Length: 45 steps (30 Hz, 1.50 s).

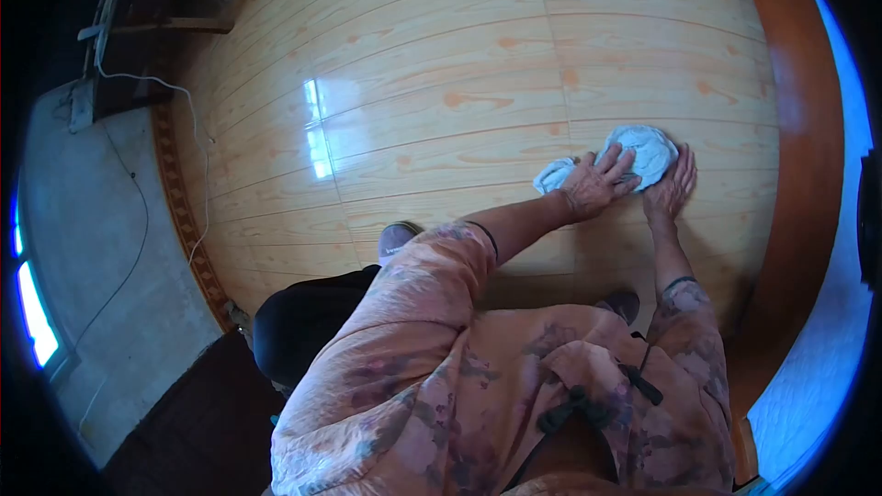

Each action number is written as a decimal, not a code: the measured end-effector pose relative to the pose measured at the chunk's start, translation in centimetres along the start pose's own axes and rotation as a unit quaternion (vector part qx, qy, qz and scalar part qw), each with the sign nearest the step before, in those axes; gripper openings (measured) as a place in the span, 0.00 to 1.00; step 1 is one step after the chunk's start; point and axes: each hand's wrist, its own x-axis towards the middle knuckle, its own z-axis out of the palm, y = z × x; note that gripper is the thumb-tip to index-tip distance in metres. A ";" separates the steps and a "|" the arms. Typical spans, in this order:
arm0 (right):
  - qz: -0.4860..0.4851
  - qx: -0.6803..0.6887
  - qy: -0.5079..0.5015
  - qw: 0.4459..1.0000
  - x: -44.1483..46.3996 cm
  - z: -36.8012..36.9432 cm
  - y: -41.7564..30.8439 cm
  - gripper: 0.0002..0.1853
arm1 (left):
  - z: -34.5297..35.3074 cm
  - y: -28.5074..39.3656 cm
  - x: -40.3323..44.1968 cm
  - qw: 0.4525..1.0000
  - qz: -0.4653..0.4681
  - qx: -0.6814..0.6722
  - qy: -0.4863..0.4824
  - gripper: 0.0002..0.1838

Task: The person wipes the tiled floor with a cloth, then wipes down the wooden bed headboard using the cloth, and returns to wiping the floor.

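A pale blue-white cloth [643, 149] lies bunched on the wood-patterned tile floor [441, 101], right of centre. My left hand [597, 186] presses on its lower left part, fingers spread over the cloth; a loose end of the cloth sticks out to the left of the wrist. Against the cloth's lower right edge rests my right hand [672, 184], flat with its fingers stretched out, touching the cloth and the floor.
Brown wooden trim [813, 129] runs down the right side. A white cable [195, 119] trails along the left wall with its patterned border [188, 211]. Dark furniture [147, 28] stands at the upper left. A shoe [396, 239] shows near my knee.
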 end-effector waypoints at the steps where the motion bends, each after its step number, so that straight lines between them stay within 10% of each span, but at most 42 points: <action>1: -0.002 -0.013 -0.002 1.000 0.1 0.3 0.1 0.36 | -0.6 -0.8 0.2 1.000 0.003 0.003 -0.012 0.30; 15: -0.030 -0.018 -0.015 0.999 0.5 -1.1 -0.9 0.37 | -14.8 -32.1 -15.3 0.911 -0.293 0.216 0.191 0.26; 19: -0.029 -0.008 -0.007 1.000 0.5 -1.2 -1.0 0.37 | -17.3 -38.9 -25.6 0.777 -0.506 0.304 0.219 0.23; 21: -0.021 -0.018 -0.010 1.000 0.5 -1.5 -0.9 0.37 | -20.7 -42.5 -27.9 0.687 -0.692 0.143 0.166 0.23; 26: -0.038 -0.009 0.009 0.999 0.2 -1.3 -1.2 0.37 | -17.3 -43.1 -22.3 0.787 -0.540 0.221 0.199 0.12; 28: -0.046 -0.011 0.018 0.999 0.2 -1.0 -0.8 0.36 | -15.0 -30.0 -12.7 0.867 -0.349 0.021 0.356 0.14; 31: -0.048 -0.023 0.019 0.998 0.1 -0.8 -0.6 0.36 | -6.5 -16.9 -7.0 0.969 -0.088 0.055 0.223 0.20; 37: -0.061 -0.036 0.027 0.997 -0.1 -0.4 -0.5 0.35 | 1.0 2.5 -13.7 0.990 0.110 0.018 -0.089 0.17; 45: -0.048 -0.049 0.007 0.998 -0.1 -0.5 -0.8 0.35 | -6.6 -12.6 -17.3 0.998 -0.057 0.004 -0.016 0.23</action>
